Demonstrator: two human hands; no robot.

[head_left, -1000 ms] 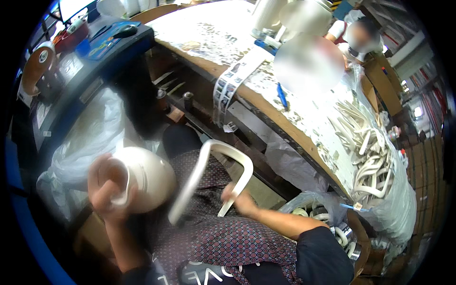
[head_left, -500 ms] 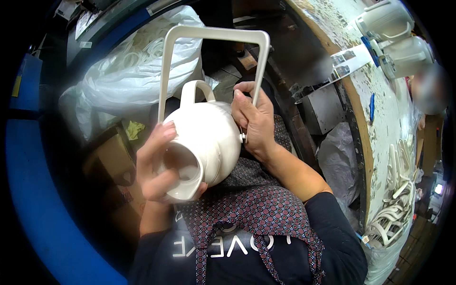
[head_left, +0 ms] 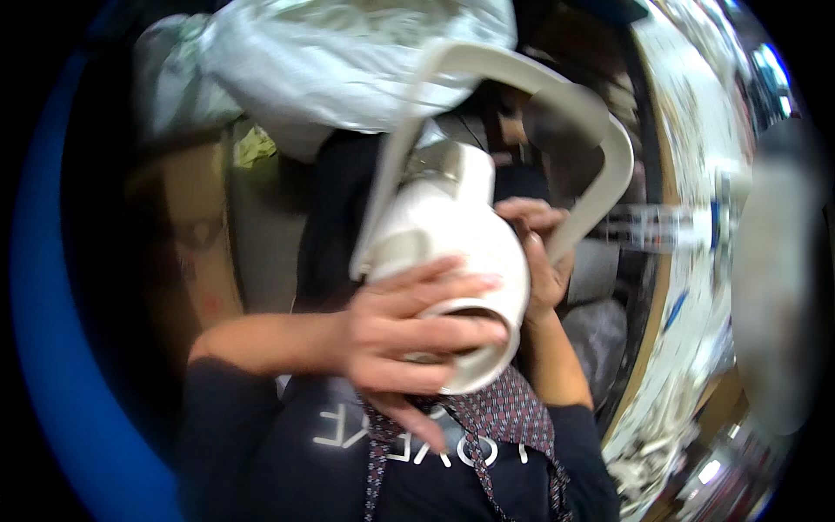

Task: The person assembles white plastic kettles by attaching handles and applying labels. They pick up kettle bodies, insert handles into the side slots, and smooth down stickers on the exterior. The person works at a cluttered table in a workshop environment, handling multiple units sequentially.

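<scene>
L hand (head_left: 404, 331) is gripping jug (head_left: 465, 222), partly hiding rim (head_left: 487, 370) — R hand (head_left: 544, 257) is holding handle (head_left: 474, 57) (blurry, its R end hidden).

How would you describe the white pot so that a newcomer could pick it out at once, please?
Start at the dark shirt along the bottom edge, then look just above it. Between the left hand and right hand is a round white pot; unlike the crumpled white bag above, it has a round, open mouth.

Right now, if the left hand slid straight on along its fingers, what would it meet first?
The left hand would likely meet the right-side rim of the white pot, with the right forearm beyond; blur leaves depth unclear.
</scene>
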